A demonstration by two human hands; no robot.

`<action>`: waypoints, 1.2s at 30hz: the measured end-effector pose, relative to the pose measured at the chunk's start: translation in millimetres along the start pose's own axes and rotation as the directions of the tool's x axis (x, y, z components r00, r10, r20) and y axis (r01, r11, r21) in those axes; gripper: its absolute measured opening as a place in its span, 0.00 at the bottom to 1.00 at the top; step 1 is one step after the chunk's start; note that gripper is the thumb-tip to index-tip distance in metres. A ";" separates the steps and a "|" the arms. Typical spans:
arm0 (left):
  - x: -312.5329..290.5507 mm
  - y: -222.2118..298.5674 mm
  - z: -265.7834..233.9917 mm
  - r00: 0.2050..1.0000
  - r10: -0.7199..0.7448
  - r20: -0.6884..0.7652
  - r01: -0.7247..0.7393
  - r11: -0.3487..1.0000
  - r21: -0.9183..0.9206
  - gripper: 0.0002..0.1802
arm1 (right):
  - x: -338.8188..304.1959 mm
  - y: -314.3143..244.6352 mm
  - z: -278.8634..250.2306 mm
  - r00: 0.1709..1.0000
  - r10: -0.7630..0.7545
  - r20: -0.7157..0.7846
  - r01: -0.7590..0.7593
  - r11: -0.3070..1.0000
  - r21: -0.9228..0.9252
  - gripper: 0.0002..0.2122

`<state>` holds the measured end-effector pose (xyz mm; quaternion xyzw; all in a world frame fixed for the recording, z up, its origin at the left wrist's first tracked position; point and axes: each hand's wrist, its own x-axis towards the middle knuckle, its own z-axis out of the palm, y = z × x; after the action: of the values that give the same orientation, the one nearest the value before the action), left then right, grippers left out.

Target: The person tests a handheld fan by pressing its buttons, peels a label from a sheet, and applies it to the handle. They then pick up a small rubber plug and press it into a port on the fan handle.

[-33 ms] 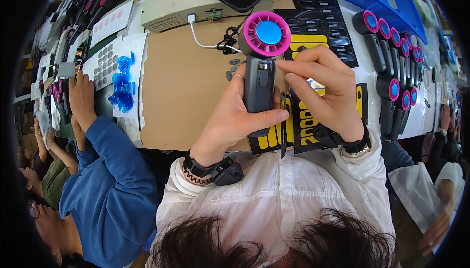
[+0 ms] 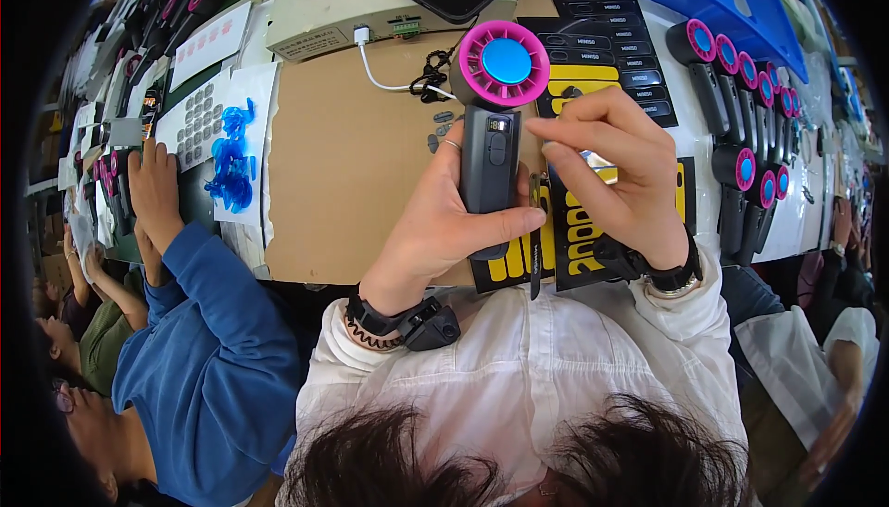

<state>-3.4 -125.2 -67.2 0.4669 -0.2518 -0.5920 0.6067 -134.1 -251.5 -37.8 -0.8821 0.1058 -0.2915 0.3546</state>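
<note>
Left hand (image 2: 435, 229) clamps 1 handheld fan (image 2: 495, 141) by its grey handle (image 2: 488, 183). Right hand (image 2: 620, 169): thumb and index tips apart, just right of the handle.

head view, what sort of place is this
Probably an electronics assembly workshop: matching handheld fans lined up on the right, a beige control box, and a co-worker's hand at the left.

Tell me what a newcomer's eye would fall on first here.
Probably the handheld fan near the centre, with its vivid pink ring and blue hub, its dark grey handle held in the left hand. Next might come the group of similar fans on the right of the table, then the translucent blue pieces heaped on the left.
</note>
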 end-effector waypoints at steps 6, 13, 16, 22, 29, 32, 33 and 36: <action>-2.3 0.5 -0.9 1.000 0.013 0.012 -0.013 1.000 -0.003 0.37 | -7.7 -1.1 1.1 0.989 -0.136 0.057 0.141 0.987 -0.079 0.13; -3.4 5.8 6.2 1.000 0.004 0.012 -0.003 0.997 -0.077 0.38 | -9.4 3.4 3.5 0.977 -0.197 0.078 0.208 0.964 -0.167 0.15; -1.5 1.8 1.2 0.999 0.019 0.045 -0.017 0.999 -0.034 0.38 | -10.9 6.7 5.3 0.972 -0.223 0.080 0.234 0.953 -0.193 0.16; -1.8 2.7 1.0 0.999 0.017 0.051 -0.015 0.998 -0.056 0.39 | -11.1 5.5 6.2 0.966 -0.252 0.063 0.259 0.940 -0.223 0.17; -2.5 1.1 0.4 0.998 -0.015 0.061 0.018 0.998 -0.054 0.40 | -7.1 7.1 1.6 0.940 -0.318 0.127 0.342 0.891 -0.299 0.18; -2.4 0.6 3.0 0.999 0.014 0.033 -0.010 0.996 -0.092 0.40 | -6.7 9.4 0.8 0.931 -0.336 0.143 0.364 0.879 -0.308 0.18; -2.3 1.2 3.3 0.999 0.014 0.034 -0.011 0.996 -0.092 0.40 | -6.4 10.7 0.8 0.928 -0.341 0.146 0.371 0.878 -0.303 0.18; -2.8 3.6 4.0 0.999 -0.001 0.042 0.004 0.997 -0.083 0.40 | -7.4 11.2 -0.9 0.930 -0.336 0.147 0.366 0.884 -0.291 0.18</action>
<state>-5.7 -124.1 -61.7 0.4290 -0.2391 -0.6124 0.6195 -140.4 -257.1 -48.2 -0.9440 -0.0272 -0.2894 0.1560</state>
